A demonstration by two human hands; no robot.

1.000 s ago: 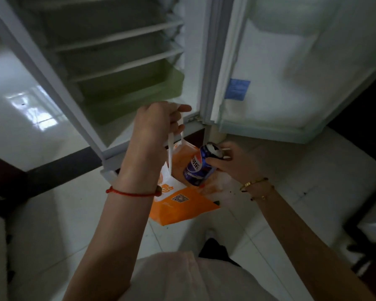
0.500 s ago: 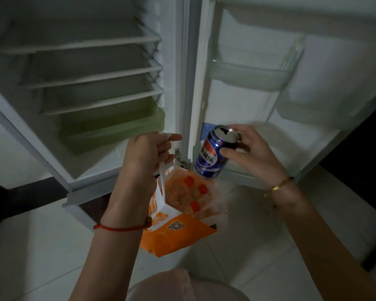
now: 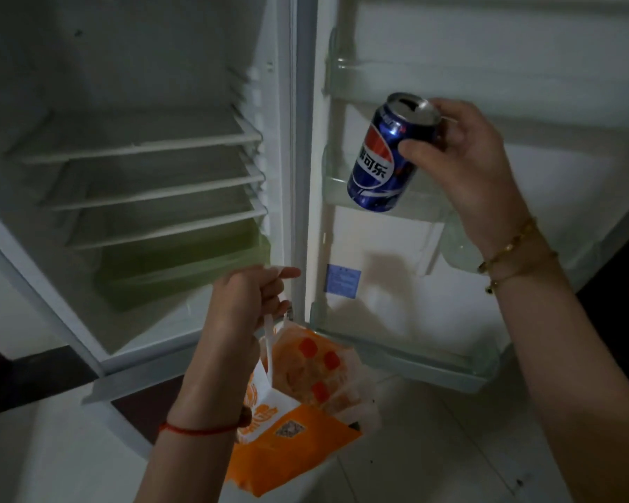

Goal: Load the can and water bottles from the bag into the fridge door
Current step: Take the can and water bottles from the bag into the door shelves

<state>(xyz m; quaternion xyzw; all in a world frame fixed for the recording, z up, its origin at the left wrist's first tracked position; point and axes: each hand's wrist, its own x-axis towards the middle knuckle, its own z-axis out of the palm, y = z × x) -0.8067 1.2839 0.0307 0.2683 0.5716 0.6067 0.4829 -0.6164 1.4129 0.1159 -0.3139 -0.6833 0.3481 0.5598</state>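
The right hand point(image 3: 465, 154) has raised the blue can point(image 3: 384, 161) from beside the bag point(image 3: 298, 444) up to the middle shelf point(image 3: 336, 186) of the open fridge door point(image 3: 451, 303). Thumb and fingers curl round the can's upper half, holding it tilted before that shelf. The left hand point(image 3: 247, 299), a closed fist, grips the orange bag's white handles point(image 3: 268, 343) below.
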